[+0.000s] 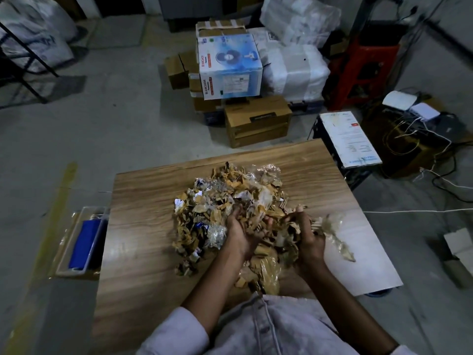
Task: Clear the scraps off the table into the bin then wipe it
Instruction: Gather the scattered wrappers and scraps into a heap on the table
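A heap of scraps (225, 198), torn brown cardboard bits mixed with crinkled clear plastic and small white and blue pieces, covers the middle of the wooden table (143, 226). My left hand (240, 231) is cupped palm-up inside the heap, full of cardboard bits. My right hand (307, 237) is closed around a bunch of scraps at the heap's right side, and a strip of clear plastic (337, 239) trails from it over the table. Both hands are close together. A clear plastic bin (82, 242) with something blue in it stands on the floor by the table's left edge.
Stacked cardboard boxes (256, 121) and a blue-and-white printed box (230, 65) stand on the floor beyond the table. A black box with a white label (345, 139) sits at the far right corner. Cables and devices (419, 124) lie at right. A red stool (358, 70) stands behind.
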